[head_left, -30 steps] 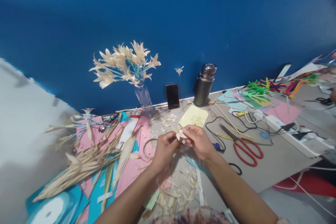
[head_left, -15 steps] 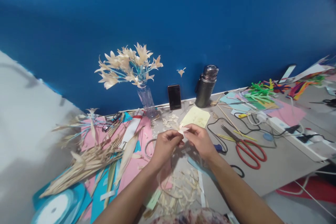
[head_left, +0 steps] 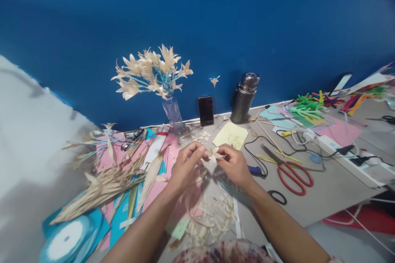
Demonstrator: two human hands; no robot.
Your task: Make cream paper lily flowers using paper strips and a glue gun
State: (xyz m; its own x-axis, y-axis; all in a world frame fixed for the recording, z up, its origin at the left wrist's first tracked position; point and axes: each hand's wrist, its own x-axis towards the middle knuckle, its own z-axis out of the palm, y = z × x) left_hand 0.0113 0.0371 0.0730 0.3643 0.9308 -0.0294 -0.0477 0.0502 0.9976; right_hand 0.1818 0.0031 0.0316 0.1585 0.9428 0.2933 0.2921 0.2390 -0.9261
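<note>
Slightly farther from the yellow paper (head_left: 231, 134) than half a second ago, the left hand (head_left: 189, 163) is now sitting at its near left. Its thumb and fingers are closing in a pinch on a small pale flower (head_left: 212, 156), just before the paper's near edge. The right hand (head_left: 235, 166), also before the paper, is pinching the flower's other side. Probably the person is shaping petals; the next move is calling for light, steady fingertips.
</note>
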